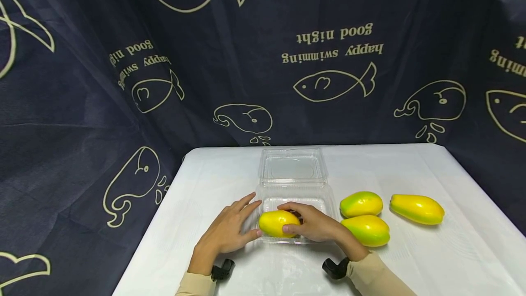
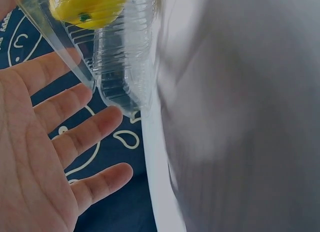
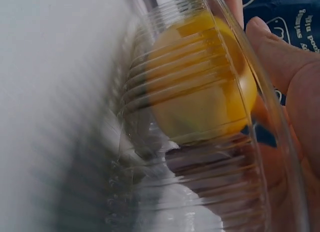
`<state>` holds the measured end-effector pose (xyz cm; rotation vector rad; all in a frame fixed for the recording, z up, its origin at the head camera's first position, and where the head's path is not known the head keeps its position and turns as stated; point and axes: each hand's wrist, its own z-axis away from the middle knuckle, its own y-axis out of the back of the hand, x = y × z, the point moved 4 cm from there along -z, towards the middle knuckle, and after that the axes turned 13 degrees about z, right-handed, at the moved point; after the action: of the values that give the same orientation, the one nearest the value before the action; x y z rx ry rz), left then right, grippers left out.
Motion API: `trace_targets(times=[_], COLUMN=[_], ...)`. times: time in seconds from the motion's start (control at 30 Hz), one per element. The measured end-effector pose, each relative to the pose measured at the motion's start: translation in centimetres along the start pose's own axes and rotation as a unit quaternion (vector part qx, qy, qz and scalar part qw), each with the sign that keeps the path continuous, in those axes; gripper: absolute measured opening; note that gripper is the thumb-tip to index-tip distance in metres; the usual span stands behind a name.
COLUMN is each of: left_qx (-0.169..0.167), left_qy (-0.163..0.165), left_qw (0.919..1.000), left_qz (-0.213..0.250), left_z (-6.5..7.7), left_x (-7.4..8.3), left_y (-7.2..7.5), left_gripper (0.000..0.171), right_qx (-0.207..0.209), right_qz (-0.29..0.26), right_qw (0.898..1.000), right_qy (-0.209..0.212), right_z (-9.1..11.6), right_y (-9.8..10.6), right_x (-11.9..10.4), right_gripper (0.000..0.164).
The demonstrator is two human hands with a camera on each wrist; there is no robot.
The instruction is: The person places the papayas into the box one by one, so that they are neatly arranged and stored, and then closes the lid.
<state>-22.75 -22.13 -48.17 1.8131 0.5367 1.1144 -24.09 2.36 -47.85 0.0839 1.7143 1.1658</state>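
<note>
A yellow papaya [image 1: 272,223] lies in the near part of a clear plastic clamshell box [image 1: 329,195], whose lid [image 1: 265,166] is folded back away from me. My right hand [image 1: 315,224] grips the papaya's right end, thumb on the near side and fingers over the far side. Seen through the ribbed box wall in the right wrist view, the papaya [image 3: 200,92] looks blurred. My left hand [image 1: 228,228] is at the box's left side, fingers spread and straight. In the left wrist view its fingers [image 2: 90,137] are beside the box wall, holding nothing.
Right of the box, two yellow-green papayas [image 1: 361,204] [image 1: 367,230] lie close together. Another papaya [image 1: 417,209] lies farther right. A white cloth [image 1: 444,259] covers the table, and a dark blue curtain [image 1: 255,67] with fish drawings hangs behind and at the sides.
</note>
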Motion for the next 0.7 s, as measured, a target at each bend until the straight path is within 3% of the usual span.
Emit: trace_targets(times=[0.3, 0.7], left_qx=[-0.001, 0.003], left_qy=[0.0, -0.002], left_qw=[1.0, 1.0], left_qz=[0.002, 0.003], left_z=[0.09, 0.05], left_x=[-0.02, 0.0], left_y=[-0.05, 0.0], left_gripper=[0.074, 0.075], right_qx=[0.043, 0.083], right_qz=[-0.013, 0.01], right_qw=[0.999, 0.996], right_qy=[0.011, 0.011], right_z=[0.06, 0.35], right_y=[0.11, 1.0], right_x=[-0.32, -0.68], right_gripper=[0.051, 0.055])
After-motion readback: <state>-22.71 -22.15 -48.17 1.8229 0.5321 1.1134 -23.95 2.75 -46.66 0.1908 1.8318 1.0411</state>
